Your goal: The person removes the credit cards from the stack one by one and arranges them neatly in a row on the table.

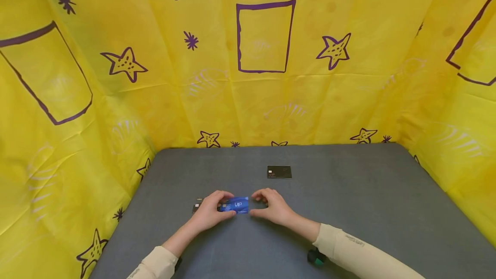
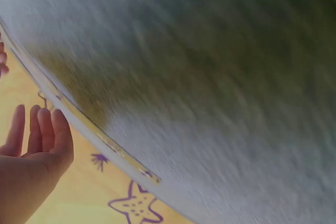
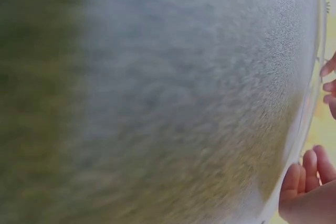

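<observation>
In the head view a blue card marked VIP lies between my two hands, face up. My left hand grips it from the left, thumb at the near edge and fingertips at the far edge. Just off the card's right end is my right hand, its thumb and fingers apart around nothing. A dark card shows partly behind the left hand, which hides much of it. In the wrist views the left hand and right hand appear at the frame edges; no card can be made out.
A black VIP card lies farther back on the dark grey table. Yellow patterned cloth hangs behind the table and along both sides. A dark object shows beneath the right forearm.
</observation>
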`<state>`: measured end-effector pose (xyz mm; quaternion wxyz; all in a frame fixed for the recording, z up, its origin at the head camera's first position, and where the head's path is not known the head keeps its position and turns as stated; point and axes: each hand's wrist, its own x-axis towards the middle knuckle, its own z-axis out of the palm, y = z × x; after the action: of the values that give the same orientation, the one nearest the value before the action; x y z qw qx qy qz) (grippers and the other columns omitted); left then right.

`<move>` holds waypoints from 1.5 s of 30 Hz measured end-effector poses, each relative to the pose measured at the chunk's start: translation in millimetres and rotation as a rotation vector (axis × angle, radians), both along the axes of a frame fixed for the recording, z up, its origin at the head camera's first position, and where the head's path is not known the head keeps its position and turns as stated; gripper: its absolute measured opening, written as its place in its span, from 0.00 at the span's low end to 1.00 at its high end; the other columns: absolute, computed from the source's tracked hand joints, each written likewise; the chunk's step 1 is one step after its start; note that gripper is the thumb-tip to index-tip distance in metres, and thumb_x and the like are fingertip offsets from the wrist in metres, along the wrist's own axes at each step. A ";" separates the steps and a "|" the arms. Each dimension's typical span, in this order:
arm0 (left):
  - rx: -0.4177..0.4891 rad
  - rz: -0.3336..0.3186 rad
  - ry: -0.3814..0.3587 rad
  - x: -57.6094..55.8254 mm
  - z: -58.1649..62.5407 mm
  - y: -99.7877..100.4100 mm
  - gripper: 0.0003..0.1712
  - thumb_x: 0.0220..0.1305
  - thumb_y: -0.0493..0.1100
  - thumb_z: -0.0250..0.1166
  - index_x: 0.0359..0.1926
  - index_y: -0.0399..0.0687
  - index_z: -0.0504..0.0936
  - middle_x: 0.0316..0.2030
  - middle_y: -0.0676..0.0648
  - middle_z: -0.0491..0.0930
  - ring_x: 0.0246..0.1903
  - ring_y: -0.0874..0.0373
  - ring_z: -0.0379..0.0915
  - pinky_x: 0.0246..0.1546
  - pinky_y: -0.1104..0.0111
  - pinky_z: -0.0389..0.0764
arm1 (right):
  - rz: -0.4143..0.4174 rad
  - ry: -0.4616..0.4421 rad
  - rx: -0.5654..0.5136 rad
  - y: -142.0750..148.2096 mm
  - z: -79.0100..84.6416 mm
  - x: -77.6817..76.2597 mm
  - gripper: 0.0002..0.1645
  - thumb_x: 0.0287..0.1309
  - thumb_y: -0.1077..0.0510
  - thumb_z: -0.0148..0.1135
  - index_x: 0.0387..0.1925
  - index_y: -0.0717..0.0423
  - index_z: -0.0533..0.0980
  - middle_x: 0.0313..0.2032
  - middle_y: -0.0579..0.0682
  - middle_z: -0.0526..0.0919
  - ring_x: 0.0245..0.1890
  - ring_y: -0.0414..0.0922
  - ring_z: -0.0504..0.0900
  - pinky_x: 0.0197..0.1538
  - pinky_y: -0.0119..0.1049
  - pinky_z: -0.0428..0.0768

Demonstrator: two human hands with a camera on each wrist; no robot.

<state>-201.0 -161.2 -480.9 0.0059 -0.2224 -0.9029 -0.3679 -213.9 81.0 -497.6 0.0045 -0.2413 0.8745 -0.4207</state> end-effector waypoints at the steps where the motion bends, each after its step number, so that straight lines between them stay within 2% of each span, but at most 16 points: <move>1: 0.014 -0.006 -0.006 0.8 0.1 1.9 0.24 0.50 0.47 0.71 0.47 0.43 0.77 0.43 0.45 0.76 0.42 0.51 0.72 0.42 0.57 0.74 | -0.002 -0.014 -0.012 2.2 -0.1 0.7 0.25 0.43 0.49 0.72 0.44 0.53 0.77 0.35 0.47 0.76 0.35 0.45 0.69 0.39 0.34 0.67; 6: 0.073 -0.026 -0.052 4.6 0.0 11.8 0.23 0.51 0.49 0.70 0.47 0.43 0.77 0.41 0.46 0.77 0.40 0.52 0.73 0.40 0.59 0.76 | -0.021 -0.083 -0.076 14.2 0.9 6.2 0.22 0.45 0.51 0.71 0.42 0.54 0.77 0.36 0.49 0.77 0.34 0.45 0.72 0.38 0.33 0.71; 11: 0.144 -0.035 -0.089 7.8 -1.2 21.9 0.22 0.52 0.48 0.70 0.45 0.44 0.77 0.40 0.46 0.77 0.39 0.53 0.73 0.39 0.63 0.77 | -0.051 -0.174 -0.168 26.4 1.8 13.6 0.21 0.45 0.51 0.71 0.40 0.55 0.77 0.36 0.50 0.77 0.34 0.46 0.74 0.36 0.30 0.72; 17: 0.227 -0.037 -0.166 15.6 0.8 36.7 0.21 0.52 0.47 0.69 0.45 0.43 0.77 0.42 0.46 0.79 0.39 0.52 0.74 0.38 0.67 0.77 | -0.069 -0.254 -0.254 38.4 -0.3 24.6 0.21 0.45 0.52 0.71 0.40 0.57 0.76 0.36 0.50 0.78 0.33 0.43 0.73 0.35 0.29 0.73; 22: 0.291 -0.042 -0.240 28.6 16.9 51.4 0.20 0.52 0.41 0.69 0.45 0.37 0.76 0.42 0.40 0.78 0.40 0.45 0.73 0.37 0.68 0.75 | -0.066 -0.272 -0.261 48.1 -0.5 33.5 0.20 0.46 0.52 0.70 0.40 0.56 0.76 0.37 0.50 0.78 0.34 0.43 0.73 0.36 0.29 0.73; 24: 0.311 -0.049 -0.247 32.6 24.9 56.2 0.19 0.52 0.38 0.68 0.45 0.34 0.76 0.41 0.38 0.78 0.39 0.42 0.73 0.36 0.68 0.75 | -0.075 -0.277 -0.261 52.0 0.0 36.2 0.19 0.46 0.53 0.71 0.40 0.55 0.76 0.36 0.50 0.78 0.35 0.44 0.74 0.36 0.29 0.73; 26: 0.311 -0.049 -0.247 34.6 27.9 59.9 0.19 0.52 0.37 0.68 0.44 0.34 0.76 0.41 0.37 0.78 0.38 0.42 0.73 0.36 0.68 0.75 | -0.081 -0.268 -0.250 55.9 0.4 38.8 0.19 0.46 0.55 0.70 0.40 0.56 0.76 0.36 0.50 0.78 0.35 0.44 0.74 0.35 0.29 0.73; 29: 0.291 -0.050 -0.235 31.9 19.1 62.1 0.19 0.53 0.40 0.68 0.44 0.37 0.76 0.40 0.41 0.79 0.37 0.48 0.75 0.36 0.70 0.75 | -0.098 -0.269 -0.242 60.7 5.8 44.3 0.18 0.47 0.58 0.70 0.40 0.59 0.76 0.37 0.53 0.78 0.35 0.47 0.74 0.35 0.29 0.73; 32: 0.288 -0.058 -0.241 27.2 5.2 63.3 0.20 0.52 0.46 0.69 0.44 0.40 0.77 0.40 0.44 0.80 0.37 0.54 0.75 0.36 0.71 0.75 | -0.104 -0.273 -0.245 64.0 20.3 52.7 0.17 0.48 0.62 0.68 0.40 0.62 0.75 0.37 0.56 0.78 0.34 0.50 0.74 0.35 0.29 0.72; 34: 0.296 -0.073 -0.250 25.3 0.5 64.3 0.21 0.52 0.47 0.69 0.44 0.41 0.77 0.41 0.45 0.80 0.37 0.56 0.75 0.36 0.71 0.75 | -0.104 -0.279 -0.244 66.1 30.1 58.0 0.16 0.48 0.62 0.68 0.40 0.63 0.75 0.37 0.58 0.77 0.34 0.48 0.74 0.35 0.29 0.73; 37: 0.295 -0.085 -0.269 25.9 -0.4 67.6 0.21 0.52 0.48 0.69 0.44 0.42 0.77 0.41 0.45 0.80 0.36 0.58 0.75 0.35 0.71 0.75 | -0.102 -0.284 -0.247 70.3 37.8 63.4 0.16 0.49 0.62 0.67 0.40 0.64 0.75 0.37 0.58 0.77 0.32 0.44 0.74 0.35 0.29 0.73; 45: 0.279 -0.109 -0.304 27.9 5.4 78.6 0.20 0.52 0.48 0.69 0.44 0.43 0.77 0.41 0.45 0.79 0.36 0.61 0.75 0.35 0.72 0.75 | -0.115 -0.282 -0.270 80.8 35.3 65.9 0.17 0.49 0.62 0.67 0.40 0.64 0.75 0.36 0.59 0.77 0.31 0.40 0.74 0.35 0.29 0.74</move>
<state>-173.1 -82.5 -475.5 -0.1195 -0.2098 -0.8204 -0.5184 -148.0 161.8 -462.3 0.0706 -0.1279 0.8132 -0.5633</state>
